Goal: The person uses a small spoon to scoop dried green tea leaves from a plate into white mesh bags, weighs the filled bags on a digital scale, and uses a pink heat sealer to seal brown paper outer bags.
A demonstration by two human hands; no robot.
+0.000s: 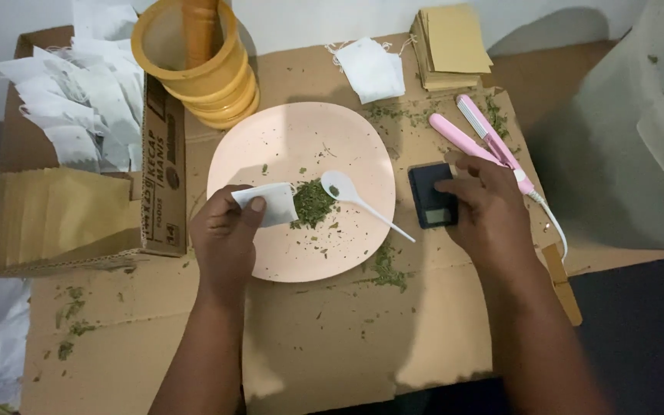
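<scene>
Here, my left hand [224,230] pinches a limp white filter bag [267,203] by its edge over the pink plate [255,146], beside the dried leaves [313,203]; my right hand [486,201] rests fingers-down on the pocket scale [430,196]. The bag looks weightless, easily torn.

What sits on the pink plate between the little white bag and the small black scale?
In the head view, a heap of green dried leaves and a white plastic spoon lie between the bag and scale.

Home packing spot: flattened cardboard [309,338] as worktop, box of empty sachets [78,107], pocket scale [433,196].
</scene>
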